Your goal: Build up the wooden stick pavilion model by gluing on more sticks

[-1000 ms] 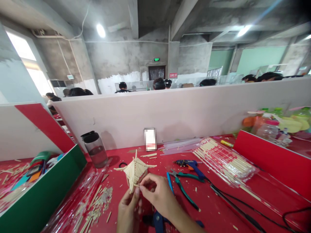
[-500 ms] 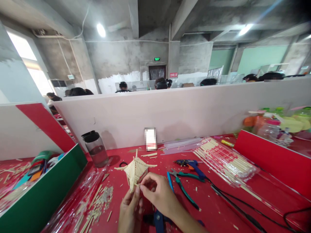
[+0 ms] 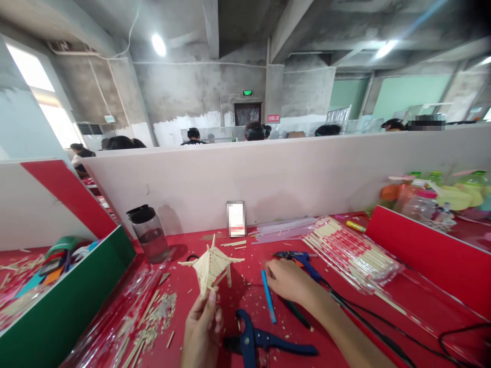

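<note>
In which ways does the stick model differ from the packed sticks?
The stick model has a pointed roof shape; the packed sticks lie flat. The left hand holds the stick model, while no hand touches the packed sticks. Clear plastic wraps the packed sticks, but not the stick model. Both show pale, thin sticks.

Left hand (image 3: pixel 202 323) grips the stick model (image 3: pixel 209 268) by its near corner, at 6 o'clock. Right hand (image 3: pixel 288 280) lies at the model's 3 o'clock, over green-handled pliers (image 3: pixel 298 314); any hold on them is blurred and cannot be confirmed. Worktop (image 3: pixel 249 296) carries, relative to the model: bottle (image 3: pixel 150 239) at 10 o'clock, blue cutter (image 3: pixel 268 339) at 5, bagged sticks (image 3: pixel 356 250) at 3.
</note>
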Tool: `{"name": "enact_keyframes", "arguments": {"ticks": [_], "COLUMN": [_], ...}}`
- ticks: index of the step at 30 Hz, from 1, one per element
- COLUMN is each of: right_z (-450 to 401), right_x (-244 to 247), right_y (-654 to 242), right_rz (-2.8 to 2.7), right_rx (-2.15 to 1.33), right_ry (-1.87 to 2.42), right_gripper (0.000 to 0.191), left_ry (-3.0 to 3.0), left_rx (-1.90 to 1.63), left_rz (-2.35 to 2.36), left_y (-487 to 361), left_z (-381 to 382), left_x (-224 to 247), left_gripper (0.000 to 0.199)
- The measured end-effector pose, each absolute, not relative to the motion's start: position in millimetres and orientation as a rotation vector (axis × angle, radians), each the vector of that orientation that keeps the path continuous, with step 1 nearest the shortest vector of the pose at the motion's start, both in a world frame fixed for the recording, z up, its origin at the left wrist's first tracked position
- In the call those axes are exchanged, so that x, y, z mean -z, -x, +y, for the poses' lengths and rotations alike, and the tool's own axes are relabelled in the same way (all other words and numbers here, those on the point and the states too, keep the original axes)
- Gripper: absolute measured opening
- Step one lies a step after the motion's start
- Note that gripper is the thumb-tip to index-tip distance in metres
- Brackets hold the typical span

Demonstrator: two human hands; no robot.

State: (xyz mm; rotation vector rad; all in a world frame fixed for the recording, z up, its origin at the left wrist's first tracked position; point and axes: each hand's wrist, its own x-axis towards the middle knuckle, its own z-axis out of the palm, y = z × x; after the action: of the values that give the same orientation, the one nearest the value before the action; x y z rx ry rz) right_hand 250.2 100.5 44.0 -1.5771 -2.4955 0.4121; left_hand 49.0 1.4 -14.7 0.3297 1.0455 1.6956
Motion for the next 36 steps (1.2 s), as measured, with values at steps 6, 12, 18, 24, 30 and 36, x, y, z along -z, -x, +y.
{"name": "enact_keyframes", "arguments": {"ticks": [6, 12, 18, 24, 30, 36], "right_z": [99.2, 87.0, 86.2, 93.7, 98.3, 100.8], "right_x": [-29.5, -20.7, -23.4, -24.9, -18.4, -14.0], "right_y": [-244.9, -229.2, -228.2, -237.0, -234.8, -224.8], "right_rz": [-2.546, -2.612, -2.592, -2.536, -2.466, -2.286], "right_rx": [-0.332, -0.353, -0.412, -0.565, -0.623, -0.618], "right_ry": [1.714, 1.689, 1.626, 1.438, 1.379, 1.428], "right_gripper": [0.018, 0.022, 0.026, 0.031, 0.031, 0.032], "left_ry": [-0.277, -0.274, -0.313, -0.376, -0.355, -0.351], "left_rx": [-1.724, -1.713, -1.724, -1.735, -1.727, -1.741], "left_rz": [1.055, 1.049, 1.049, 1.021, 0.991, 1.002], "left_y": [-49.9, -51.1, -50.9, -47.6, -44.8, -44.6], "left_z": [0.7, -2.0, -3.3, 2.2, 2.0, 3.4], "left_x": [7.0, 1.9, 5.0, 22.0, 23.6, 24.8], "left_gripper": [0.064, 0.067, 0.061, 0.051, 0.053, 0.055]}}
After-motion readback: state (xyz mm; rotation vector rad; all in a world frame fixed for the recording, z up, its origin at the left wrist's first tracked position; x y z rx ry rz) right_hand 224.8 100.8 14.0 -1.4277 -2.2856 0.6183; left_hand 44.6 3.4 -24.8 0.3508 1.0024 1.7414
